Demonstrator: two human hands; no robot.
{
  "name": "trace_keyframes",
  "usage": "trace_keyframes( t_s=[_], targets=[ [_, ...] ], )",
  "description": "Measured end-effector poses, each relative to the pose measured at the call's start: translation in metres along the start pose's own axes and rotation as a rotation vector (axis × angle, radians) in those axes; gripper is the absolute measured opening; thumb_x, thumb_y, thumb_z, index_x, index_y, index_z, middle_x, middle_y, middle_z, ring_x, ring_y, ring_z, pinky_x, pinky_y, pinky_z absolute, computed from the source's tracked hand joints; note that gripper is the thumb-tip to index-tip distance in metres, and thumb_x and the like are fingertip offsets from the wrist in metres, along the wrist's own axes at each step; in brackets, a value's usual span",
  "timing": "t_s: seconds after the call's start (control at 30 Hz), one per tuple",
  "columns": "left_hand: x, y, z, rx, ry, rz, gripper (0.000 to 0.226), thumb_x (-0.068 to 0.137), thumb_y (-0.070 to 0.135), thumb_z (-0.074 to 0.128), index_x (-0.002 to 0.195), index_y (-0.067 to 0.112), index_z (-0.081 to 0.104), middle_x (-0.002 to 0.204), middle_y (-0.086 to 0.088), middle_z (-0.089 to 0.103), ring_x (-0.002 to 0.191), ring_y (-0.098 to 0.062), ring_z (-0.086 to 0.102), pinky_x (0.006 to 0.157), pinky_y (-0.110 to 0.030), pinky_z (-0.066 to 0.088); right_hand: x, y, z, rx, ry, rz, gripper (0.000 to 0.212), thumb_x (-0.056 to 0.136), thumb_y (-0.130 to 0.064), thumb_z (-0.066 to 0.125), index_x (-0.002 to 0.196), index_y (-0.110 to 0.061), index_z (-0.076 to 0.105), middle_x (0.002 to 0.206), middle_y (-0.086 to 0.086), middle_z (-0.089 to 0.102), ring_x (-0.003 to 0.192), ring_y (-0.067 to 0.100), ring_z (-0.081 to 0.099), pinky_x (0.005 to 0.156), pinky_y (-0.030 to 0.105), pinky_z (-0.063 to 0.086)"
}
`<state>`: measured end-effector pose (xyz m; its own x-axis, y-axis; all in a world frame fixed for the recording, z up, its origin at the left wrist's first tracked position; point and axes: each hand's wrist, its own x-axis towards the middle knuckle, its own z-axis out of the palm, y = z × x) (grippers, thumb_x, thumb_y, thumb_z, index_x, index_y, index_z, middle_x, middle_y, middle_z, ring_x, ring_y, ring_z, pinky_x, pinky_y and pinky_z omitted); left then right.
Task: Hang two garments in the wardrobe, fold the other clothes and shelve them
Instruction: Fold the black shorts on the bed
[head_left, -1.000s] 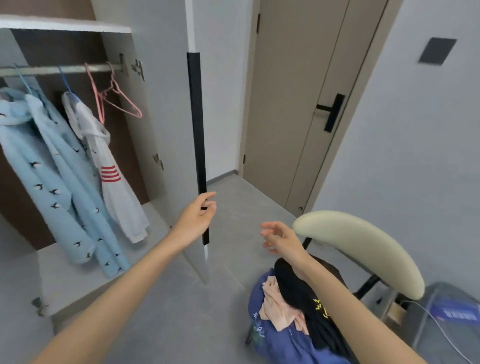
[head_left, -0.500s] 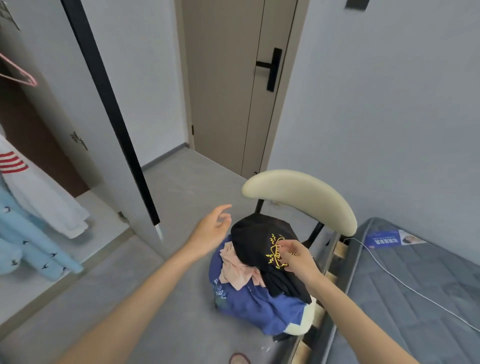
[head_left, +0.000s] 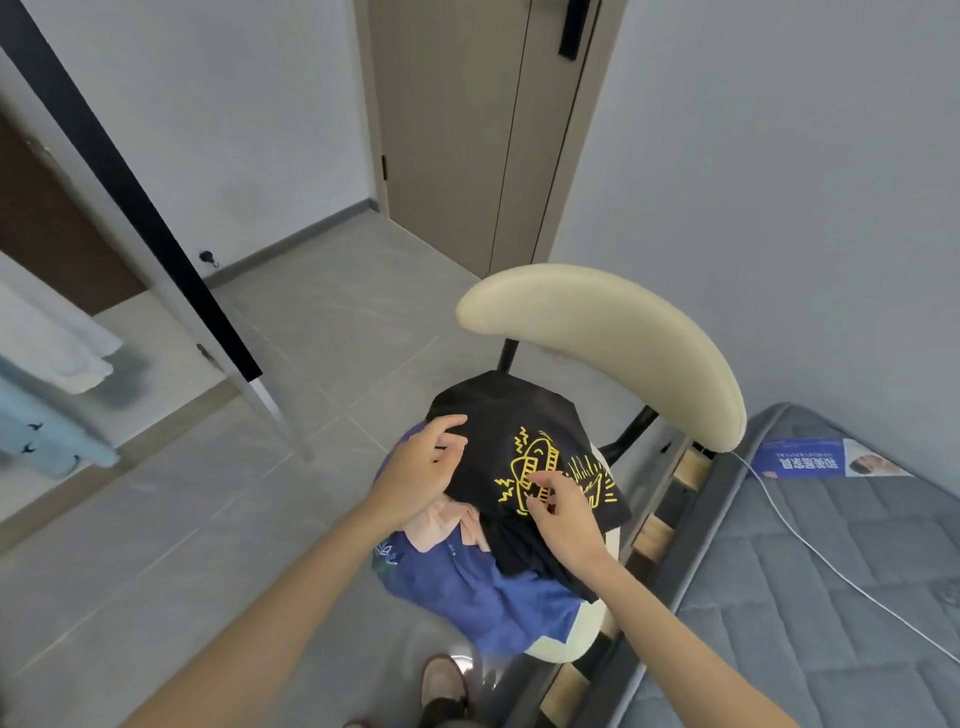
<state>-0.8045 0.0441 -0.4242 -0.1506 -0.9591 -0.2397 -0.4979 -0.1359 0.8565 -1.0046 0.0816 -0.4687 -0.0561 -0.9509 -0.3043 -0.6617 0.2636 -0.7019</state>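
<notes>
The black shirt (head_left: 501, 413) is held by left grip (head_left: 423, 467) and right grip (head_left: 563, 512), probably to be lifted next for folding.

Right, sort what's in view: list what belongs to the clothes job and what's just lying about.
Job: black T-shirt, gripped by left hand and right hand; pink garment; blue garment; hung clothes; wardrobe door.
Lying about: mattress; white cable; room door.

Black cloth T-shirt with yellow print (head_left: 498, 415) — matt, creased, beneath my right hand (head_left: 563, 512). Blue cloth garment (head_left: 483, 587), matt. Curved cream chair backrest (head_left: 597, 338) — smooth padded cover, faint sheen. Grey quilted mattress (head_left: 831, 571), woven fabric. Pale grey floor tiles (head_left: 156, 545), smooth.
</notes>
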Motion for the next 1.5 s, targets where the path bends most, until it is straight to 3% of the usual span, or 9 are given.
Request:
trace_keyframes(
  t_s=[0.37, 0.5, 0.73, 0.83, 0.97, 1.13, 1.27, 1.37, 1.5],
  targets=[
    [0.035, -0.101, 0.090, 0.199, 0.089, 0.136, 0.042, 0.095, 0.016, 0.053, 0.136, 0.016, 0.047, 0.140, -0.001, 0.048, 0.130, -0.012, 0.042, 0.105, -0.023, 0.036, 0.048, 0.091, 0.064, -0.523, 0.126, -0.381, 0.035, 0.097, -0.040, 0.048, 0.130, -0.028, 0.054, 0.135, -0.008, 0.051, 0.127, 0.014, 0.041, 0.108, 0.031, 0.027],
    [0.040, -0.129, 0.112, 0.178, 0.121, 0.226, 0.043, 0.095, 0.014, 0.052, 0.138, 0.016, 0.045, 0.142, -0.001, 0.046, 0.133, -0.011, 0.038, 0.106, -0.017, 0.028, 0.059, 0.107, 0.077, -0.436, 0.358, -0.500, 0.015, 0.097, -0.027, 0.054, 0.101, -0.023, 0.068, 0.104, -0.007, 0.067, 0.101, 0.018, 0.057, 0.092, 0.033, 0.037],
    [0.012, -0.130, 0.124, 0.075, 0.255, 0.329, 0.046, 0.096, 0.018, 0.052, 0.141, 0.020, 0.042, 0.137, 0.014, 0.041, 0.120, 0.013, 0.030, 0.094, 0.006, 0.020, 0.054, 0.093, 0.055, -0.126, 0.411, -0.564, 0.018, 0.100, -0.024, 0.047, 0.102, -0.017, 0.063, 0.096, -0.006, 0.068, 0.088, 0.016, 0.061, 0.082, 0.033, 0.044],
    [-0.019, -0.114, 0.126, 0.028, 0.227, 0.379, 0.052, 0.095, 0.020, 0.055, 0.144, 0.024, 0.037, 0.136, 0.020, 0.037, 0.114, 0.027, 0.026, 0.103, -0.004, 0.026, 0.029, 0.075, 0.036, 0.016, 0.377, -0.637, 0.017, 0.101, -0.026, 0.045, 0.102, -0.019, 0.060, 0.094, -0.011, 0.065, 0.086, 0.008, 0.059, 0.080, 0.031, 0.048],
    [-0.054, -0.087, 0.129, 0.042, 0.225, 0.481, 0.063, 0.093, 0.019, 0.059, 0.148, 0.022, 0.028, 0.147, 0.014, 0.034, 0.134, 0.007, 0.028, 0.107, -0.005, 0.018, -0.008, 0.052, 0.006, 0.092, 0.383, -0.729, 0.017, 0.101, -0.027, 0.044, 0.099, -0.021, 0.060, 0.091, -0.012, 0.064, 0.086, 0.006, 0.059, 0.080, 0.030, 0.048],
    [-0.078, -0.052, 0.140, 0.023, 0.227, 0.562, 0.070, 0.092, 0.027, 0.060, 0.146, 0.035, 0.017, 0.145, 0.017, 0.032, 0.128, 0.018, 0.025, 0.104, -0.002, 0.019, -0.060, 0.030, -0.040, 0.201, 0.486, -0.873, 0.017, 0.100, -0.023, 0.045, 0.093, -0.024, 0.061, 0.087, -0.018, 0.063, 0.085, 0.000, 0.058, 0.073, 0.009, 0.040],
    [-0.090, -0.026, 0.158, 0.100, 0.246, 0.549, 0.086, 0.087, 0.046, 0.061, 0.147, 0.041, 0.000, 0.156, 0.005, 0.016, 0.143, -0.012, 0.014, 0.118, -0.038, 0.019, -0.098, 0.023, -0.074, 0.220, 0.541, -0.902, 0.016, 0.099, -0.019, 0.047, 0.093, -0.025, 0.060, 0.085, -0.022, 0.063, 0.085, -0.005, 0.057, 0.074, 0.005, 0.039],
    [-0.098, -0.004, 0.173, 0.170, 0.173, 0.550, 0.096, 0.078, 0.059, 0.062, 0.139, 0.055, -0.012, 0.159, 0.003, -0.002, 0.146, -0.019, -0.003, 0.118, -0.048, 0.012, -0.123, 0.026, -0.102, 0.221, 0.612, -0.894, 0.015, 0.099, -0.019, 0.047, 0.093, -0.025, 0.060, 0.082, -0.025, 0.061, 0.084, -0.009, 0.056, 0.072, 0.002, 0.037],
    [-0.110, 0.025, 0.200, 0.221, 0.087, 0.627, 0.066, 0.081, 0.054, 0.063, 0.139, 0.040, 0.034, 0.157, 0.012, -0.016, 0.145, -0.023, -0.015, 0.116, -0.047, 0.007, -0.157, 0.033, -0.143, 0.266, 0.730, -0.865, 0.016, 0.099, -0.016, 0.049, 0.091, -0.021, 0.061, 0.083, -0.020, 0.062, 0.081, -0.009, 0.056, 0.071, 0.004, 0.039]
  ],
)
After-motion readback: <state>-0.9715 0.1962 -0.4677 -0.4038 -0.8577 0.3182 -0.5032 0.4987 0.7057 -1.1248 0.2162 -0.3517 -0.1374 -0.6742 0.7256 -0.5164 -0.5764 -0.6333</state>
